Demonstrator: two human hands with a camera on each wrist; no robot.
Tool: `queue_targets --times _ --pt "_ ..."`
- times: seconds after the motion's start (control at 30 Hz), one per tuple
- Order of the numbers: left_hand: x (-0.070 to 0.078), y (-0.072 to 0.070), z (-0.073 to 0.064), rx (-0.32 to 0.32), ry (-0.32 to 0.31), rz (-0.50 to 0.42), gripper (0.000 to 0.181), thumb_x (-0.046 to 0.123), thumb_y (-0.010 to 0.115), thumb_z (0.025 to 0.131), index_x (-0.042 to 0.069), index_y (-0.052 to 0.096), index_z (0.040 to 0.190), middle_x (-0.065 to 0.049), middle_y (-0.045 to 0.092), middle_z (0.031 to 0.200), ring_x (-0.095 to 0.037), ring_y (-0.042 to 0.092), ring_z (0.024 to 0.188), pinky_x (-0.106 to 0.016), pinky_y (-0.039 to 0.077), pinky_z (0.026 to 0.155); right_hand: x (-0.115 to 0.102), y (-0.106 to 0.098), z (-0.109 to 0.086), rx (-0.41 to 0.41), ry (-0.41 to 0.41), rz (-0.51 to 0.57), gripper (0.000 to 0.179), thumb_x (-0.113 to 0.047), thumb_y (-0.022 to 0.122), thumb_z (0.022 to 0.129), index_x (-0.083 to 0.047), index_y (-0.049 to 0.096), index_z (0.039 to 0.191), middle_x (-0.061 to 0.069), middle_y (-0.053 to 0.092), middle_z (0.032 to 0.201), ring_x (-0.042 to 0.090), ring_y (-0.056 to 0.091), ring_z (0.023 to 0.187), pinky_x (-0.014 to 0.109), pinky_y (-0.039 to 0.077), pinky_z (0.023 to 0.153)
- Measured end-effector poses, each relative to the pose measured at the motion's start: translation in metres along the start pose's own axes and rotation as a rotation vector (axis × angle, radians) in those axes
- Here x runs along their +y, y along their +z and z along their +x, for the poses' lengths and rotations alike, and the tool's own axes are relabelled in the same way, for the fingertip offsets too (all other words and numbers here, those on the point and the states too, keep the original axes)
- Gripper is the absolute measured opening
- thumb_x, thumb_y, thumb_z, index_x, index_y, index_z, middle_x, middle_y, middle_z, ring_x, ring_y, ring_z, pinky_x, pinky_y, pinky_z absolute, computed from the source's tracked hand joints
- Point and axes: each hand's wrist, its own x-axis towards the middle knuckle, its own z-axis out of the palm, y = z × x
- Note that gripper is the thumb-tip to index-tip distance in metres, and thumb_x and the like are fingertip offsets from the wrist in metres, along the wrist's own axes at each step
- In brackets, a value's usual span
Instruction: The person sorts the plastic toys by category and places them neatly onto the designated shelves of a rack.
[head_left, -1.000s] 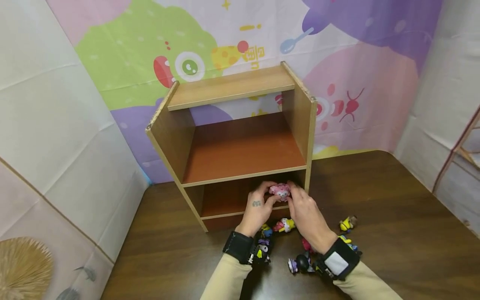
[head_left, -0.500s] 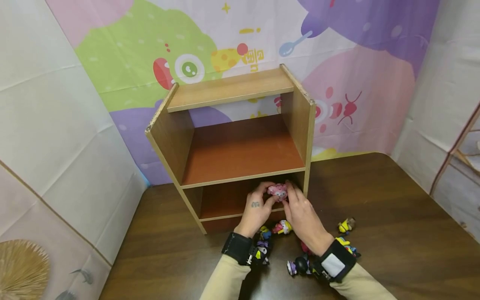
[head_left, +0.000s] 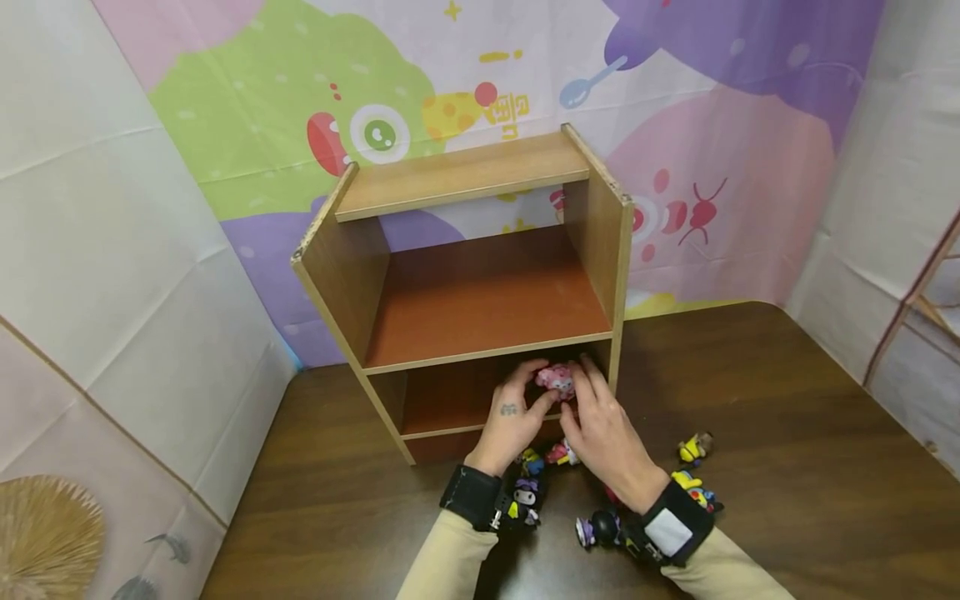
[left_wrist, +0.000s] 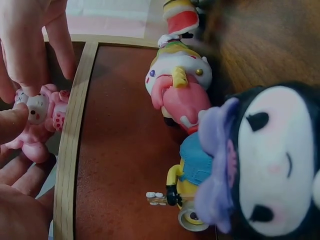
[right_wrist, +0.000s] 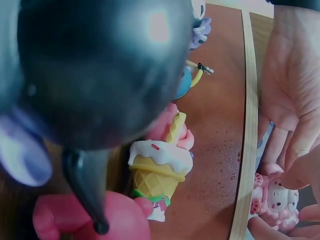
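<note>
A small pink toy figurine (head_left: pixel 557 380) with a white face is at the front of the lower compartment of the wooden shelf unit (head_left: pixel 487 354). My left hand (head_left: pixel 517 417) pinches it between thumb and fingers; its white face and pink paws show in the left wrist view. On its right side is my right hand (head_left: pixel 611 429), fingers extended beside the figurine and thumb apart from it. One right fingertip overlaps the figurine's head in the left wrist view. Below the hands lie a figurine with a pink head and ice-cream cone (right_wrist: pixel 157 172) and a blue-and-yellow figurine (left_wrist: pixel 192 162).
On the brown table (head_left: pixel 337 533) stands a black-hooded figurine (head_left: pixel 524 500) near the left wrist. Close to the right wrist lie another black figurine (head_left: pixel 600 529) and a yellow-and-blue one (head_left: pixel 693 487). Farther right is a yellow figurine with a brown top (head_left: pixel 695 448). A patterned cloth (head_left: pixel 720 167) hangs behind.
The pink figurine has shifted slightly left and turned a little. My right thumb has come away from it and moved lower left. The left hand keeps nearly the same place.
</note>
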Motion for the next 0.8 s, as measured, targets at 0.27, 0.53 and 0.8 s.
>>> queue_targets --times 0.27,0.53,0.8 --pt "-0.0015 0.0006 0.0009 0.014 0.037 0.057 0.035 0.008 0.068 0.097 0.003 0.061 0.131 -0.014 0.069 0.126 -0.027 0.065 0.119 -0.047 0.053 0.100 -0.0012 -0.0001 -0.0014 -0.002 -0.007 -0.017 0.056 -0.003 0.072 0.087 0.010 0.051 0.137 0.034 0.047 0.144 0.045 0.055 0.128 0.054 0.053 0.097" --pt "-0.0031 0.0019 0.0012 0.018 0.038 0.056 0.034 0.007 0.066 0.098 0.003 0.061 0.131 -0.014 0.069 0.126 -0.027 0.065 0.120 -0.048 0.052 0.101 -0.0015 0.0010 -0.0023 0.011 -0.022 -0.049 0.057 -0.004 0.073 0.085 0.010 0.051 0.135 0.034 0.049 0.142 0.046 0.057 0.125 0.054 0.054 0.096" --pt "-0.0031 0.0016 -0.0005 0.025 0.041 0.028 0.035 0.006 0.064 0.099 0.003 0.059 0.134 -0.014 0.068 0.127 -0.027 0.064 0.121 -0.050 0.051 0.101 -0.0014 0.0010 -0.0038 0.023 -0.015 -0.050 0.059 -0.003 0.074 0.084 0.010 0.049 0.136 0.034 0.049 0.143 0.046 0.057 0.125 0.054 0.054 0.095"
